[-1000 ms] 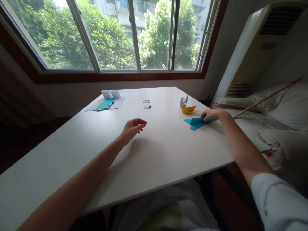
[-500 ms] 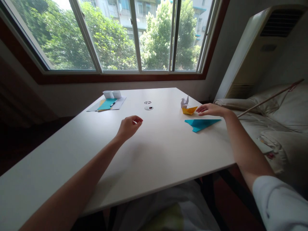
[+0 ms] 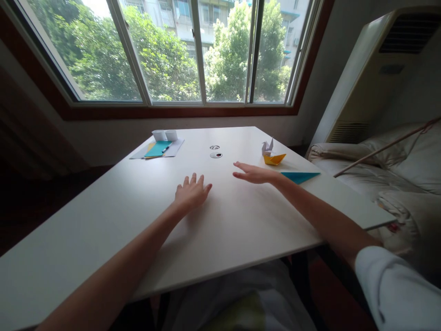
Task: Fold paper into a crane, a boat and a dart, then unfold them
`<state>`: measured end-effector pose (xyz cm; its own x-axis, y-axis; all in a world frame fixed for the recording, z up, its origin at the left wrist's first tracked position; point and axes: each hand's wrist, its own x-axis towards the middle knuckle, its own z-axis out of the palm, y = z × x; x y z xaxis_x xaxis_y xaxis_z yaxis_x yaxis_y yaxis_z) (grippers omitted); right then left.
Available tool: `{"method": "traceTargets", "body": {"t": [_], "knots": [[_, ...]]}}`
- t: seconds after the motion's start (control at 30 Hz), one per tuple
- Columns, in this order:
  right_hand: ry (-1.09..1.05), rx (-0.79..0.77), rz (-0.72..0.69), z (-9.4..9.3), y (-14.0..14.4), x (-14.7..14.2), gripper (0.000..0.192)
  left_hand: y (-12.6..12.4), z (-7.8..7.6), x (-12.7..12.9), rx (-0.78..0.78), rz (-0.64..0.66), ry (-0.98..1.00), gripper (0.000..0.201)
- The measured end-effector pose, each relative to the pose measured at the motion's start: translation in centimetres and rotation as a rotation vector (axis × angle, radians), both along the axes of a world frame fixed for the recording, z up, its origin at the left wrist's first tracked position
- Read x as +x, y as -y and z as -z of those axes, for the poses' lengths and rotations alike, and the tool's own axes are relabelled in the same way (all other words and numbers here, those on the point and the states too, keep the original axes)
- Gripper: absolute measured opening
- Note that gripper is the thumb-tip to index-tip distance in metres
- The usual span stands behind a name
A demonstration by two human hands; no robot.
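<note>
My left hand (image 3: 193,193) is over the middle of the white table (image 3: 220,239), fingers spread and holding nothing. Across from it, my right hand (image 3: 255,174) reaches inward with its fingers stretched out, also without anything in it. Behind my right wrist lies a blue folded-paper airplane (image 3: 300,177), partly hidden by the wrist and forearm. A yellow paper boat (image 3: 274,159) sits just beyond, and a white paper crane (image 3: 267,147) stands close behind the boat.
At the far left of the table, a pen (image 3: 166,149) lies on blue paper (image 3: 156,149) over other sheets. Two small white containers (image 3: 171,135) stand behind them. Round inserts (image 3: 216,155) mark the table's middle. A sofa (image 3: 406,161) holding a stick (image 3: 375,151) is at the right.
My right hand has moved left, away from the yellow boat, and now covers part of the blue airplane. My left hand has gone from curled fingers to spread ones, a little lower and further right.
</note>
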<state>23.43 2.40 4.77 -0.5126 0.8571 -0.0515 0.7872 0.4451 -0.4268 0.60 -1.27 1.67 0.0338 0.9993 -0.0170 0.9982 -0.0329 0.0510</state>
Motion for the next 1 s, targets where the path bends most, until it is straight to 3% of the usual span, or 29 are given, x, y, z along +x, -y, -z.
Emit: {"method": "traceTargets", "body": {"t": [0.13,0.27,1.0], "knots": [[0.12,0.002,0.164,3.2,0.9,-3.8,0.082,-0.1,1.2,0.4,-0.006,-0.006,0.077,0.075],[0.165,0.037,0.193,5.1,1.6,-5.1,0.082,-0.2,2.0,0.5,-0.023,0.05,0.071,0.075],[0.163,0.064,0.197,5.0,1.8,-4.9,0.08,-0.3,2.1,0.4,-0.029,0.048,0.079,0.076]]}}
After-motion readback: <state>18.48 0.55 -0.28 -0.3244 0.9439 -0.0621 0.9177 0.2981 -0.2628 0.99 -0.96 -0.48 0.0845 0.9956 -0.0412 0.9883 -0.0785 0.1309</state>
